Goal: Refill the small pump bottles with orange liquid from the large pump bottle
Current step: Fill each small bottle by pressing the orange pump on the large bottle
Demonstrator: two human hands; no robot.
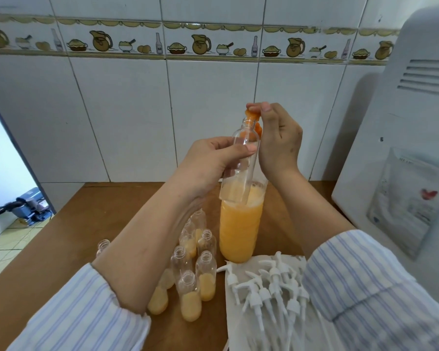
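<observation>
- Tabletop (69,249), far left at 9 o'clock: 1 lone clear bottle (102,247), no pump, looks empty.
- Cluster of small pump bottles (192,282) at 7 o'clock of the large pump bottle, all uncapped. Several show pale orange in the bottom part, none near full. Exact count unclear, the forearm hides some.
- Left hand (213,158) grips 1 small clear bottle (241,158) round its middle, thumb across the front, lifted off the tabletop and tilted so the mouth leans to 1 o'clock. Almost empty, just a dab of orange near the shoulder.
- Large pump bottle (241,224) stands at centre, approx 2/3 full of orange liquid, directly under the held bottle.
- Right hand (276,138) at 3 o'clock of the held bottle's mouth, fingertips curled onto the orange pump head (251,114), pressing it. Spout sits right at the neck.
- White pump tops (269,287) piled on a pale cloth or bag at 5 o'clock, none fitted yet.
- White appliance (403,148) at far right, 3 o'clock.
- To do this step well, imo: keep the neck snug under the spout, hold the bottle steady w/ less tilt, press in slow full strokes so liquid drops inside and doesn't smear the rim. Stop short of the shoulder to leave room for the pump stem.
- Risk: drips down the outside, a slippery grip.
</observation>
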